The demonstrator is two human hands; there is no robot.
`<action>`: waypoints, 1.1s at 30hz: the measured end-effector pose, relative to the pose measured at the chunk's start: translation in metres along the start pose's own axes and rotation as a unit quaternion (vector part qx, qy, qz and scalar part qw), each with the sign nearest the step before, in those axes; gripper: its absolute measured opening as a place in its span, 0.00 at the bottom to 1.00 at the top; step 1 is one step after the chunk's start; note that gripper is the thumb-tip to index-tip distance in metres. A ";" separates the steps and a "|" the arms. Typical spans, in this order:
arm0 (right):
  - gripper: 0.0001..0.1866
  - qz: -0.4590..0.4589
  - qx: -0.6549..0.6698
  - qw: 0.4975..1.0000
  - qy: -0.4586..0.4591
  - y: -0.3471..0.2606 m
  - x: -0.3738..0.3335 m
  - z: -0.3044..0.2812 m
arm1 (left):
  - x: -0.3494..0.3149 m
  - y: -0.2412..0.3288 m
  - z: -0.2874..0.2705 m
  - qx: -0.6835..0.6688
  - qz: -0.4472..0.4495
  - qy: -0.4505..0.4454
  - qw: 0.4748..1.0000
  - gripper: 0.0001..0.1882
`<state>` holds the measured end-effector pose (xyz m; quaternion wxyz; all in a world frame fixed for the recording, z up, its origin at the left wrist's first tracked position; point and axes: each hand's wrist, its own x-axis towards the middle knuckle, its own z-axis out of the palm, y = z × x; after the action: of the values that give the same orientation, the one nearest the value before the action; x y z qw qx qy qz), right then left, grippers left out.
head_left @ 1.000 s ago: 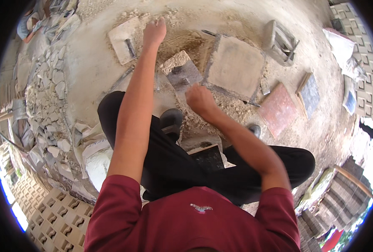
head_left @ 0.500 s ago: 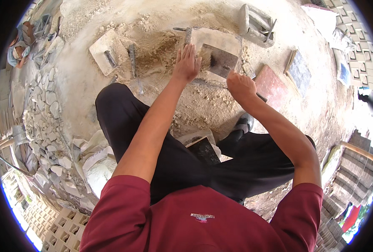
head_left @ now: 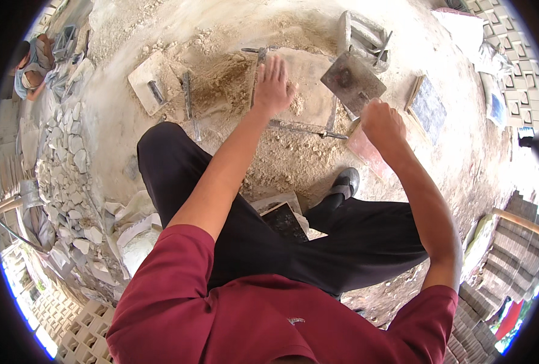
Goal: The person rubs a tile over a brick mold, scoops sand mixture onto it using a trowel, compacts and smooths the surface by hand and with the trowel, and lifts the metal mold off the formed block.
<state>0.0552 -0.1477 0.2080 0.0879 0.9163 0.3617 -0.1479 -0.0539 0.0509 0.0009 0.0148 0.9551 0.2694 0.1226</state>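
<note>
My right hand (head_left: 383, 119) is closed around the grip of a rectangular metal plastering trowel (head_left: 349, 77). The dusty, dark trowel is over the right edge of a square mould frame (head_left: 303, 127) and overlaps the grey block frame behind it. Pale sandy powder (head_left: 315, 76) fills the mould in a fairly flat layer. My left hand (head_left: 273, 88) is open, fingers stretched, over the mould's left side; whether it touches the powder, I cannot tell. Loose powder (head_left: 230, 76) is heaped left of the mould.
A pale board with a handle (head_left: 147, 83) lies left, beside a metal bar (head_left: 187, 97). On the right are a grey block frame (head_left: 362, 36), a reddish slab (head_left: 368, 150) and a blue-grey panel (head_left: 428, 108). Broken pieces (head_left: 69, 151) cover the left ground. Another person (head_left: 34, 70) sits far left.
My right hand has moved the trowel right, from over the powder to the mould's right edge, uncovering the filled surface. My left hand has shifted slightly away from me, its fingers spreading wider.
</note>
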 end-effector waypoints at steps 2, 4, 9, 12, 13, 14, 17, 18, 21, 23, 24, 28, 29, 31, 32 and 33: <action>0.15 -0.007 0.014 1.000 0.023 0.000 0.006 0.005 | -0.007 0.017 0.001 0.044 0.049 -0.061 0.996 0.39; 0.17 -0.017 0.025 0.998 0.047 0.000 0.014 0.005 | -0.009 0.027 0.003 0.005 0.108 -0.092 0.990 0.39; 0.19 0.003 0.040 0.997 0.070 0.007 0.020 0.000 | -0.026 0.065 -0.004 0.020 0.120 -0.107 0.987 0.35; 0.14 0.030 0.023 0.999 0.035 0.006 0.016 -0.008 | -0.018 0.057 -0.009 0.012 0.158 -0.126 0.979 0.34; 0.14 0.030 0.024 0.999 0.033 0.006 0.015 -0.011 | -0.015 0.041 -0.009 0.006 0.112 -0.101 0.989 0.34; 0.14 0.030 0.033 0.998 0.036 0.006 0.016 -0.016 | -0.012 0.027 -0.010 0.001 0.065 -0.076 0.995 0.34; 0.14 0.025 0.045 0.998 0.029 0.007 0.018 -0.015 | -0.019 0.026 -0.008 0.010 -0.031 -0.068 0.997 0.35; 0.14 0.026 0.042 0.999 0.018 0.012 0.018 -0.013 | -0.020 0.039 -0.016 0.017 -0.078 -0.084 0.993 0.34; 0.14 0.025 0.059 0.998 0.029 0.005 0.022 -0.012 | -0.029 0.054 -0.007 0.036 0.011 -0.115 0.993 0.34; 0.13 -0.006 0.047 0.998 0.050 0.005 0.028 -0.004 | -0.031 0.045 0.004 0.004 0.065 -0.065 0.996 0.34; 0.14 -0.029 0.034 0.997 0.068 0.009 0.029 0.004 | -0.025 0.035 0.000 -0.003 0.041 -0.061 0.997 0.34; 0.18 -0.117 -0.012 0.992 -0.035 0.009 0.035 0.056 | -0.011 -0.022 -0.013 -0.034 -0.125 -0.069 0.989 0.33; 0.18 -0.140 -0.053 0.983 -0.103 0.000 0.033 0.071 | -0.012 -0.035 -0.012 -0.057 -0.196 -0.049 0.978 0.33; 0.19 -0.130 0.013 0.978 -0.162 -0.026 0.019 0.090 | -0.018 -0.049 -0.006 -0.140 -0.289 -0.043 0.946 0.34; 0.21 -0.135 0.028 0.976 -0.166 -0.042 0.014 0.094 | -0.020 -0.054 0.000 -0.223 -0.374 -0.036 0.899 0.36; 0.22 -0.192 0.016 0.964 -0.184 -0.054 0.016 0.097 | -0.022 -0.059 0.008 -0.225 -0.373 -0.034 0.899 0.36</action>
<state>0.0088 -0.1246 0.1083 0.1078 0.7877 0.5063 -0.3342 -0.1004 0.0902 -0.0175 0.2829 0.7593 0.5708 0.1329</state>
